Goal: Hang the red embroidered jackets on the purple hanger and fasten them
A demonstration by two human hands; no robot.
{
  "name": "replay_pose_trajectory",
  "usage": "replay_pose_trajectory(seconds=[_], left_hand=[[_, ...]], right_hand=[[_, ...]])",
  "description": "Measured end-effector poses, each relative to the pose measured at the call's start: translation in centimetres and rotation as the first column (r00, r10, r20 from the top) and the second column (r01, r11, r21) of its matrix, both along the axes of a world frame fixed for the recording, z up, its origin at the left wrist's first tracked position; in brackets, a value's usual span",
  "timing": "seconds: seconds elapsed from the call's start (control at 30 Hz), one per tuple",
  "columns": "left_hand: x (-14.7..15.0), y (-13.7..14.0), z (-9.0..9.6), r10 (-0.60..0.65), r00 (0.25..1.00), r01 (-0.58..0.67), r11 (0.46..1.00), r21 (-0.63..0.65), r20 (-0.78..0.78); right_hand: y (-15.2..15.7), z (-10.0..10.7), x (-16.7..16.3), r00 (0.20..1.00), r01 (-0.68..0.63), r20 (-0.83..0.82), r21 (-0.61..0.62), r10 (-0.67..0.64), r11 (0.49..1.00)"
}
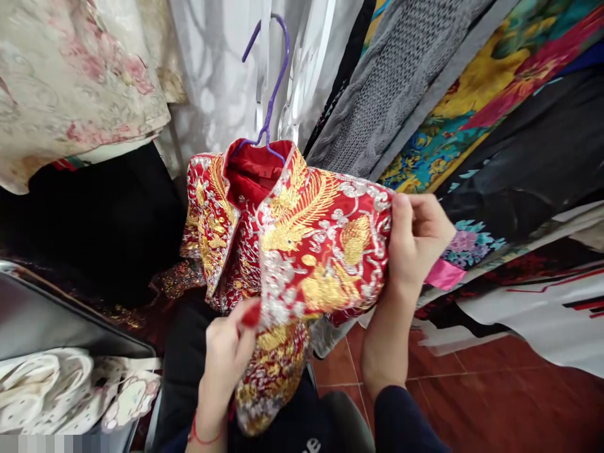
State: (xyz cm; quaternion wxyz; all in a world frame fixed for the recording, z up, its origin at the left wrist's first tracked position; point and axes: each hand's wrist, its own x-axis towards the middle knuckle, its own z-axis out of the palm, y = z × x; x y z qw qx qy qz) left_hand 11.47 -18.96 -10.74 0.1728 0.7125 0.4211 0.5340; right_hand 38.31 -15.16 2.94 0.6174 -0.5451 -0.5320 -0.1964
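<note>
A red jacket with gold and silver embroidery hangs on a purple hanger in front of me. Its stand collar shows a plain red lining and a small size label. With my left hand I pinch the lower front edge of the jacket, near the opening. My right hand grips the jacket at its shoulder or sleeve edge on the right. Between my hands the front panel is spread out. The lower part of the garment drops towards my lap, partly hidden behind my left hand.
Hanging clothes crowd the right side, among them a grey knit and a yellow-and-teal patterned cloth. A cream floral garment and a black one hang at left. Below them lies white dotted fabric. Red tiles cover the floor.
</note>
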Motion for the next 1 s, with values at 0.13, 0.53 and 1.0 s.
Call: replay_pose_trajectory(seconds=[0.13,0.53,1.0], left_hand=[[-1.1,5.1,-2.7,0.121,0.99,-0.136,0.96,-0.244,-0.078],[2.2,8.9,-7.2,-0.125,0.901,0.327,0.825,-0.46,0.416],[3.5,13.5,4.5,0.062,0.844,-0.076,0.997,0.006,0.534]], right_hand=[[-0.7,-5.0,-1.1,0.988,0.146,0.054,-0.082,-0.142,0.986],[-1.1,-4.9,-0.8,0.968,-0.212,0.049,-0.356,0.245,0.91],[-1.7,1.0,-4.3,0.979,0.011,0.205,-0.126,0.015,0.992]])
